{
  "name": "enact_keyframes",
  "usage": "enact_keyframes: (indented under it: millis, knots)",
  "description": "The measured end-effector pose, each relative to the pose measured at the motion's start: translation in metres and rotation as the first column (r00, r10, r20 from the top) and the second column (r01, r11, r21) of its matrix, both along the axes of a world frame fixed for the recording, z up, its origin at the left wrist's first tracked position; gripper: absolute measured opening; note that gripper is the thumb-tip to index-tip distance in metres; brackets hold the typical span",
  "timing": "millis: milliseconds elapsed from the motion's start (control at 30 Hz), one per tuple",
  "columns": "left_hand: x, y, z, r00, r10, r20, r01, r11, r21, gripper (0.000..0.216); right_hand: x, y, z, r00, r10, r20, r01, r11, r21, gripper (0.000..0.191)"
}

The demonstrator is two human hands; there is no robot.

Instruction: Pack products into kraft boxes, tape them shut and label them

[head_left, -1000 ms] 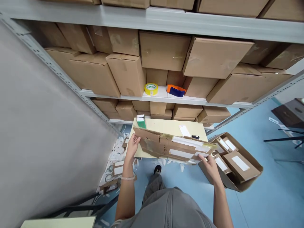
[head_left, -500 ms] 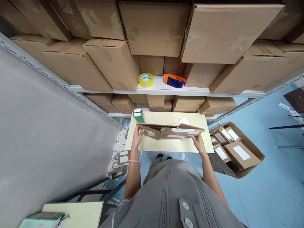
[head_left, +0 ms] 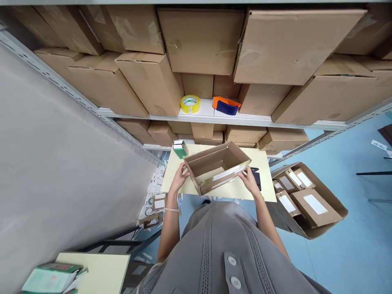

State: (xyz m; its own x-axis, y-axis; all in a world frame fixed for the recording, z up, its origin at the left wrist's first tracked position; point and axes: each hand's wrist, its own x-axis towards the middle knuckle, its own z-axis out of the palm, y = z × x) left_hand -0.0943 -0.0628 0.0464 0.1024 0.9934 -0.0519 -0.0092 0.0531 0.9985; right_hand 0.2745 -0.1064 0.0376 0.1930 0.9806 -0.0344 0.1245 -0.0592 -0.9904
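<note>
Between my two hands is a cardboard box (head_left: 200,159), opened out into a rectangular frame, through which the pale tabletop shows. White label strips run along its near wall. My left hand (head_left: 179,178) grips the left end, fingers on the outer wall. At the right end, my right hand (head_left: 248,179) holds the near corner beside the label. A small green and white box (head_left: 180,149) stands on the table just behind the left end. Partly behind my right hand lies a dark flat object (head_left: 256,178), its kind unclear.
The pale table (head_left: 171,179) meets a shelf rack packed with cardboard boxes (head_left: 199,43). On the shelf sit a yellow tape roll (head_left: 190,104) and an orange and blue tape dispenser (head_left: 226,105). A large carton (head_left: 332,200) of labelled boxes stands right. Another table (head_left: 101,271) is lower left.
The cardboard box has gone from nearly flat to opened out, and is now tilted with its left end nearer me. The dark flat object has come into view.
</note>
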Motion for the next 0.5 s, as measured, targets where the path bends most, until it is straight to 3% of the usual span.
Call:
enact_keyframes:
  millis: [167, 367, 500]
  knots:
    - [0.017, 0.012, 0.013, 0.998, -0.068, 0.000, 0.068, 0.998, 0.004, 0.062, -0.016, -0.024, 0.003, 0.999, -0.026, 0.034, 0.026, 1.000, -0.007, 0.061]
    - [0.017, 0.017, 0.023, 0.989, 0.106, -0.099, -0.105, 0.994, 0.013, 0.048, -0.015, -0.042, 0.022, 0.988, -0.034, 0.148, 0.030, 0.999, 0.028, 0.075]
    - [-0.004, -0.005, 0.029, 0.966, 0.161, -0.202, -0.168, 0.986, -0.018, 0.026, -0.009, -0.042, 0.045, 0.978, -0.001, 0.211, -0.023, 0.993, 0.114, 0.078]
